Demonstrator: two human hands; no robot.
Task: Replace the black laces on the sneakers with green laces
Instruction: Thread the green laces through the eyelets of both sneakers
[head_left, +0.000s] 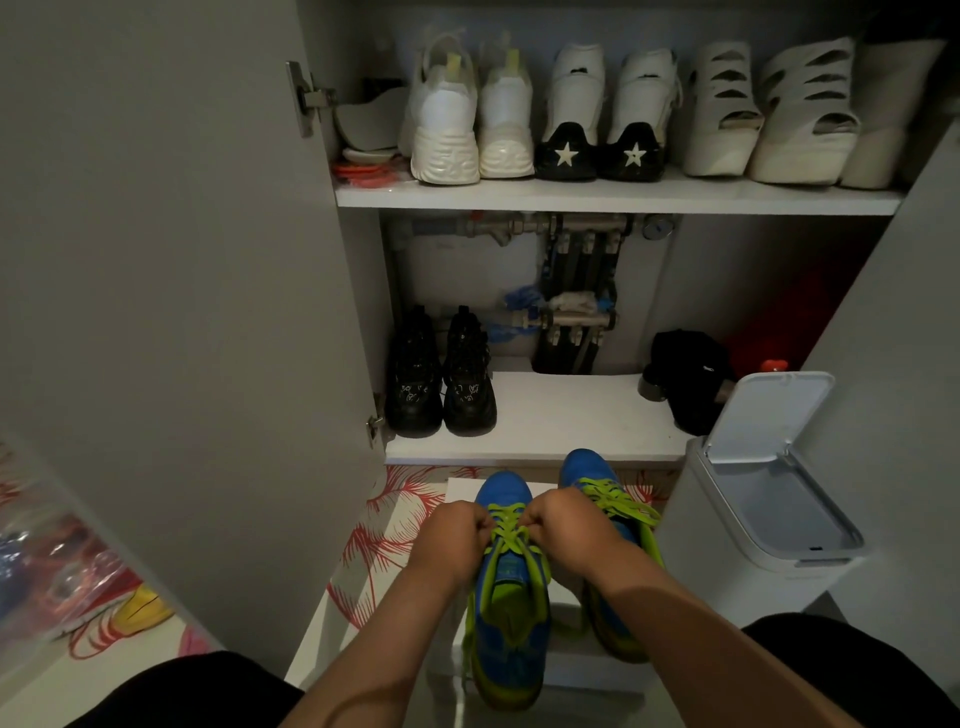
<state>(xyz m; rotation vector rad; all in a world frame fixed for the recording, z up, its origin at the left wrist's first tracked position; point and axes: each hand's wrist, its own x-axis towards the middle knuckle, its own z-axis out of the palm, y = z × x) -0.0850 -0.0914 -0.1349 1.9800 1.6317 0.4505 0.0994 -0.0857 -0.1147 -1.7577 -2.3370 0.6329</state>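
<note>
green laces (508, 531): soft, light, limp cord threaded on the near blue sneaker (504, 493), before the cupboard (571, 410). left hand (453, 535) and right hand (567, 524) each pinch a strand; probably best held near the ends.

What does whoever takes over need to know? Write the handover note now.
Left hand: pinches the green lace of the nearer sneaker.
Right hand: pinches the same lace from the other side.
Other sneaker: beside it, to the right, green-laced too.
Done: green laces run through both sneakers; no black laces in view.
Left: likely tighten and tie the nearer sneaker's lace; check the other's knot, which is not clear here.
</note>
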